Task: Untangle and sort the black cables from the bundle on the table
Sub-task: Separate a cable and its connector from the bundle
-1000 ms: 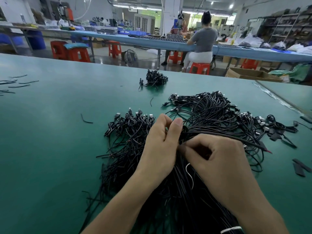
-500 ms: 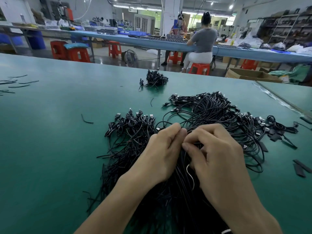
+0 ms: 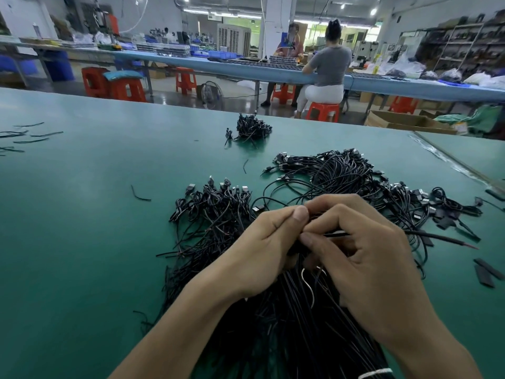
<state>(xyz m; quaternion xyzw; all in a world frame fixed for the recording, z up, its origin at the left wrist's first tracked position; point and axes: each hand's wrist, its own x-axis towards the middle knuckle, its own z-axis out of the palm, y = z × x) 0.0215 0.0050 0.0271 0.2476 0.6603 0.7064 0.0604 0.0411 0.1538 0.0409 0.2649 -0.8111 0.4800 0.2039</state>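
A big tangled bundle of black cables (image 3: 341, 181) with USB plugs spreads over the green table (image 3: 82, 242), running down under both my forearms. My left hand (image 3: 262, 247) and my right hand (image 3: 363, 253) meet over the middle of the bundle. Both pinch black cable strands between thumb and fingers, fingertips nearly touching. One cable end (image 3: 448, 240) with bare red wire sticks out to the right from under my right hand. A white tie (image 3: 311, 285) loops through the strands below my fingers. A separate heap of cables (image 3: 213, 203) lies left of my hands.
A small cable pile (image 3: 251, 128) sits farther back on the table. Loose cable scraps (image 3: 30, 135) lie at far left, black strips (image 3: 486, 272) at right. Beyond the table edge are orange stools (image 3: 128, 90), a person seated at a blue bench (image 3: 326, 69), and a cardboard box (image 3: 404, 121).
My right hand has risen from low over the bundle to meet my left hand; both have drawn together and shifted slightly, and a bare-ended cable sticks out to the right again.
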